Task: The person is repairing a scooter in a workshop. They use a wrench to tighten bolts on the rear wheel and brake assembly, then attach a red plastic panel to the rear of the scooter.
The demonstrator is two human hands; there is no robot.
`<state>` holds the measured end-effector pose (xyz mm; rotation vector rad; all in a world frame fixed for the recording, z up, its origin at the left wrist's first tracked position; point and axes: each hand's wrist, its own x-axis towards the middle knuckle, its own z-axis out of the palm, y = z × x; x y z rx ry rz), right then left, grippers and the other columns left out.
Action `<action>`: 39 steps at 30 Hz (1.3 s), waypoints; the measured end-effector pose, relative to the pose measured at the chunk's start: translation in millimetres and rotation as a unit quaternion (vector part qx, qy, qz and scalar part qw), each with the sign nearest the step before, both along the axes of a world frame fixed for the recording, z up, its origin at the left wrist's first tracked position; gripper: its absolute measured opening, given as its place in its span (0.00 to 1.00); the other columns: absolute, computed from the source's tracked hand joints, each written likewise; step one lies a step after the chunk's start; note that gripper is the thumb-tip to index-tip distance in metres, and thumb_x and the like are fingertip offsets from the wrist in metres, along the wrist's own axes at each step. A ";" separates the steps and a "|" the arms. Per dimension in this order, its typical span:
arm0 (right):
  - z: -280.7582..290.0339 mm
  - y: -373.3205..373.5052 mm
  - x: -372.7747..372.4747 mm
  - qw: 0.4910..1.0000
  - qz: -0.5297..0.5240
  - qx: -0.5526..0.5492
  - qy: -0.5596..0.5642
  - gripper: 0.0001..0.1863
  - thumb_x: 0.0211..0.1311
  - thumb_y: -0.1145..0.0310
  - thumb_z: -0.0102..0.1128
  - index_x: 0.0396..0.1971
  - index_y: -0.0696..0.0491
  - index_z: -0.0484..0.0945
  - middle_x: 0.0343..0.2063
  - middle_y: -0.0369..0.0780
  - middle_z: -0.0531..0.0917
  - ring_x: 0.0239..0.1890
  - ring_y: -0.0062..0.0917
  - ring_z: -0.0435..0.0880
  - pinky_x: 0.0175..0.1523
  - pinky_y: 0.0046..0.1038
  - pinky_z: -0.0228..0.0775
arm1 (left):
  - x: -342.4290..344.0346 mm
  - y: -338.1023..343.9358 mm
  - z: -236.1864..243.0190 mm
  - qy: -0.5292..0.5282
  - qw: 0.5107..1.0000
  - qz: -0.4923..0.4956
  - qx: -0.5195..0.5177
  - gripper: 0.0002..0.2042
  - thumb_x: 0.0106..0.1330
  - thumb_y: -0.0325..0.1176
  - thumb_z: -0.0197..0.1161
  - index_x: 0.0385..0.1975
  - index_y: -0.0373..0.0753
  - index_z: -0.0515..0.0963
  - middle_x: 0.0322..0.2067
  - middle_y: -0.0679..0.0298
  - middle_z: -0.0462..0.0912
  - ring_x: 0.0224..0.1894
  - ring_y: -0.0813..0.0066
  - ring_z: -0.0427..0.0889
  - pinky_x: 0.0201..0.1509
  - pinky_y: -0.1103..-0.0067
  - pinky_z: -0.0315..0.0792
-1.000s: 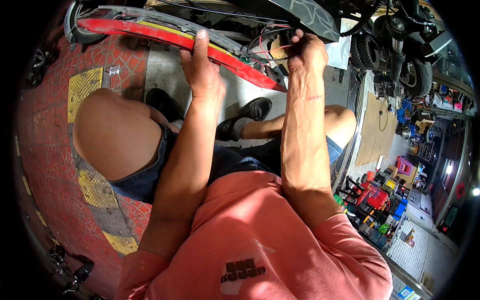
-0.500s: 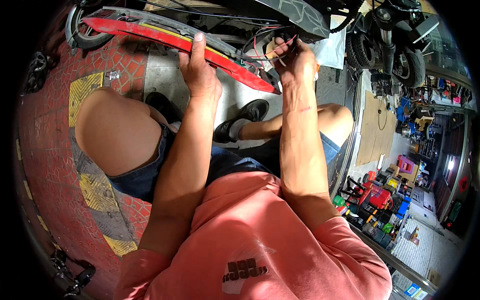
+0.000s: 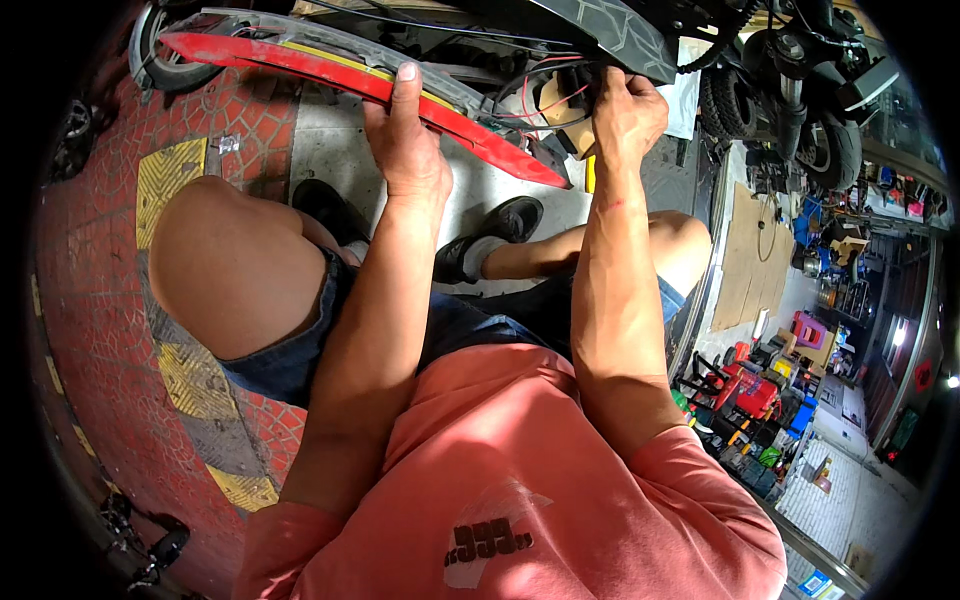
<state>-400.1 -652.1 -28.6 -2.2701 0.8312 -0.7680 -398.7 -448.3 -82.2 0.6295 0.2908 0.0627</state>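
Note:
A long red scooter panel [image 3: 300, 62] with a yellow stripe runs across the top of the view. My left hand [image 3: 405, 140] grips its lower edge, thumb up over the red strip. My right hand [image 3: 625, 110] is closed inside the opened scooter body, around a bundle of red and black wires [image 3: 545, 85] beside a tan part [image 3: 558, 100]. What its fingers pinch is hidden. A dark patterned body panel [image 3: 610, 30] sits above that hand. I squat with both knees bent below the panel.
A scooter wheel [image 3: 165, 70] stands at the top left on red brick paving with yellow strips [image 3: 165, 175]. Other parked scooters [image 3: 800, 90] stand at the top right. Cardboard [image 3: 750, 250] and red and blue tool boxes [image 3: 760, 390] lie to the right.
My right hand has shifted slightly among the wires inside the scooter body. My left hand has stayed on the red panel.

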 end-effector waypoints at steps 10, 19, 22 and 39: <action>-48.5 -22.9 23.2 0.975 0.050 0.163 -0.139 0.16 0.65 0.70 0.57 0.18 0.61 0.78 0.16 0.41 0.79 0.16 0.25 0.71 0.25 0.30 0.63 | 11.4 -5.9 -4.1 -0.006 1.000 0.000 -0.010 0.27 0.72 0.41 0.66 0.66 0.38 0.67 0.59 0.59 0.77 0.60 0.63 0.79 0.65 0.62 0.75; -9.9 -21.9 26.4 0.744 0.051 0.654 -0.126 0.11 0.74 0.71 0.41 0.37 0.56 0.74 0.25 0.40 0.79 0.19 0.19 0.67 0.24 0.25 0.61 | 9.6 -0.7 2.1 0.002 0.999 -0.012 -0.030 0.28 0.72 0.41 0.67 0.67 0.38 0.67 0.59 0.59 0.77 0.59 0.65 0.79 0.66 0.63 0.74; -15.7 -12.1 28.0 0.730 0.040 0.658 -0.182 0.11 0.74 0.69 0.42 0.34 0.55 0.74 0.25 0.39 0.80 0.19 0.20 0.68 0.24 0.24 0.61 | 9.0 0.6 -0.2 -0.024 0.999 -0.009 -0.028 0.28 0.72 0.42 0.67 0.67 0.38 0.67 0.59 0.59 0.77 0.59 0.65 0.79 0.67 0.64 0.73; 14.3 24.0 8.4 0.963 0.069 0.245 0.084 0.23 0.64 0.53 0.69 0.22 0.60 0.88 0.19 0.36 0.83 0.23 0.19 0.74 0.33 0.27 0.68 | 14.4 -3.2 -2.9 -0.035 0.999 -0.002 -0.021 0.33 0.71 0.42 0.69 0.71 0.39 0.63 0.62 0.60 0.74 0.63 0.66 0.75 0.69 0.64 0.71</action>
